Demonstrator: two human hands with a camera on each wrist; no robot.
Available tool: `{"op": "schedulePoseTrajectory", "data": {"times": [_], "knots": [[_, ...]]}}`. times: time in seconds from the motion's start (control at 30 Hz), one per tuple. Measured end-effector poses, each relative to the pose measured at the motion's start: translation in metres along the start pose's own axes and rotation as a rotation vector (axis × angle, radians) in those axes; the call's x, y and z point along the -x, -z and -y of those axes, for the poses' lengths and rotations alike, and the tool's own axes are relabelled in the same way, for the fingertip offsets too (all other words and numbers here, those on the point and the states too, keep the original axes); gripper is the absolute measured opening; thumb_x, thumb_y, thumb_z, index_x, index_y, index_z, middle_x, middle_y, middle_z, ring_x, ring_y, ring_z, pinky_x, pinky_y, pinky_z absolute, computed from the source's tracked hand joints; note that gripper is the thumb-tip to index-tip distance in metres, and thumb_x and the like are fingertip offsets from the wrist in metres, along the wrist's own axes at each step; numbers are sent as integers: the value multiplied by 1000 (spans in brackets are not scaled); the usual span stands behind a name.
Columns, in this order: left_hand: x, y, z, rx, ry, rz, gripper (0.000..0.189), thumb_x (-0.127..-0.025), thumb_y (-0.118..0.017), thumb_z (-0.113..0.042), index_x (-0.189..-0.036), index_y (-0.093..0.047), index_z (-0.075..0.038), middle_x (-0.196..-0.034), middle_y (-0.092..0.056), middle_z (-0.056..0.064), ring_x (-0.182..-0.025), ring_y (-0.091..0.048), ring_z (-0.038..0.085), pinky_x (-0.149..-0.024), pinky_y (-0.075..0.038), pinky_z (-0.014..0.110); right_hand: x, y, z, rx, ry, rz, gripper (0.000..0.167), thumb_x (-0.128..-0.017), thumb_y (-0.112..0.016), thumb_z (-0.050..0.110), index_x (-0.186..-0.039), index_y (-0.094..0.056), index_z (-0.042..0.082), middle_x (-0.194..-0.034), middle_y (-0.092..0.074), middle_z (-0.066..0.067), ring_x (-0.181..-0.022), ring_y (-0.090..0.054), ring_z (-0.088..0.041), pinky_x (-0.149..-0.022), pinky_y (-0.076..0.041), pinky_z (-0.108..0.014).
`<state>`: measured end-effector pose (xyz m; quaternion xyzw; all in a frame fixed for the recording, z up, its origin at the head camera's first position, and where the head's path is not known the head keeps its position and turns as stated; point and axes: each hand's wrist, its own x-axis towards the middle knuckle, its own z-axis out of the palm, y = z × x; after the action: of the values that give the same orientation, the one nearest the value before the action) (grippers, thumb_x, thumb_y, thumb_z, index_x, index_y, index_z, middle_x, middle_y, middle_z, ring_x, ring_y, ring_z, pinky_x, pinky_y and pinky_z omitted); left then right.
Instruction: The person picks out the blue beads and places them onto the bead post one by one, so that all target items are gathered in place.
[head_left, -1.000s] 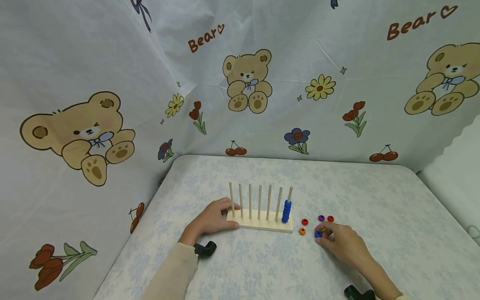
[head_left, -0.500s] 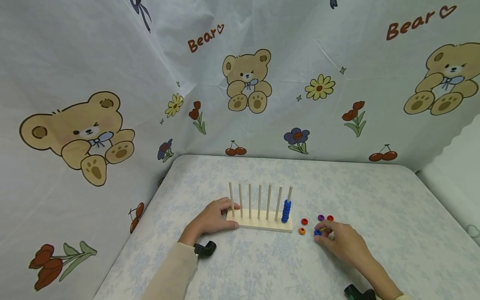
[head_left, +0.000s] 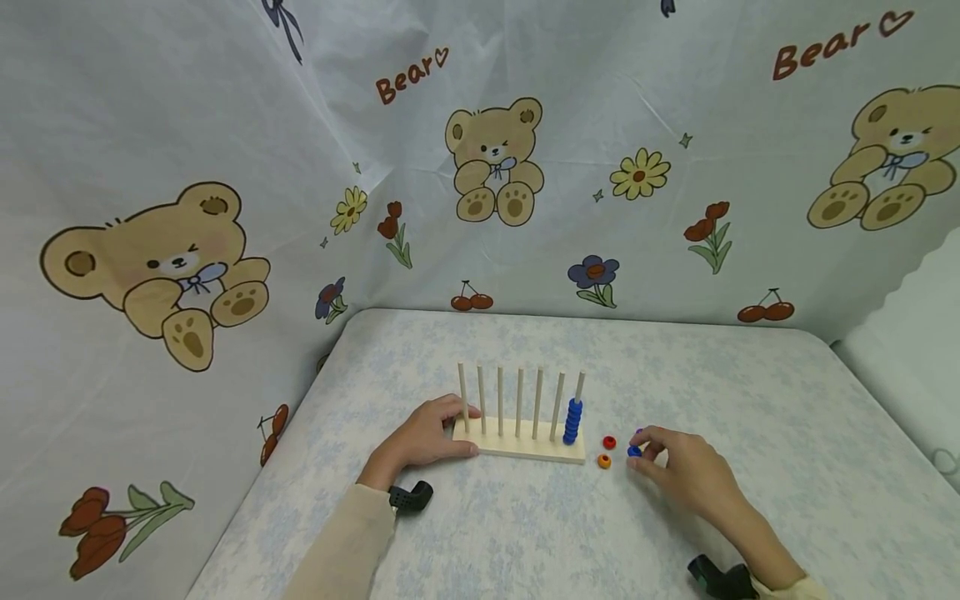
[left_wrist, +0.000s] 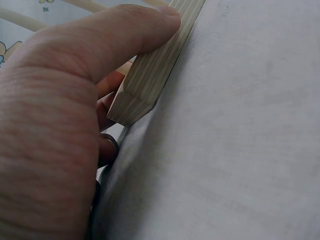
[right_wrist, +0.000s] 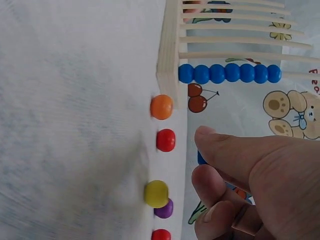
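A wooden peg stand (head_left: 525, 448) with a row of upright pegs stands on the table. Its rightmost peg carries a stack of blue beads (head_left: 572, 422); the other pegs are bare. My left hand (head_left: 427, 433) grips the left end of the base, the thumb along the front edge (left_wrist: 150, 75). To the right of the stand, my right hand (head_left: 690, 467) pinches a single blue bead (head_left: 633, 451) between thumb and forefinger. In the right wrist view that bead (right_wrist: 201, 159) is mostly hidden by the fingers and is held off the table.
Loose beads lie between stand and right hand: an orange bead (head_left: 604, 461) and a red bead (head_left: 609, 442). A yellow bead (right_wrist: 156, 194), a purple bead (right_wrist: 164, 208) and another red bead (right_wrist: 161, 235) show in the right wrist view. A bear-print cloth (head_left: 495, 250) hangs behind.
My right hand has risen slightly off the table with the blue bead, and now covers the farther red bead in the head view. The left hand and stand have not moved.
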<state>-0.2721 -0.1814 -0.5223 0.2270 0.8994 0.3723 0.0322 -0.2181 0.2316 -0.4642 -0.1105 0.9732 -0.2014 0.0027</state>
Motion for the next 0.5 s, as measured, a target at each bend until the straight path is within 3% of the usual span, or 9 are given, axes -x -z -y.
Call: {"op": "schedulePoseTrajectory", "data": {"times": [0.5], "knots": [[-2, 0, 0, -15, 28, 13, 45, -76, -82, -57, -116, -64, -48, -117, -60, -24, -103, -56, 4, -92, -46, 33, -8, 18, 14, -18, 52, -82, 25, -85, -80, 30, -104, -73, 15, -77, -63, 7, -61, -45, -12, -50, -36, -26]]}}
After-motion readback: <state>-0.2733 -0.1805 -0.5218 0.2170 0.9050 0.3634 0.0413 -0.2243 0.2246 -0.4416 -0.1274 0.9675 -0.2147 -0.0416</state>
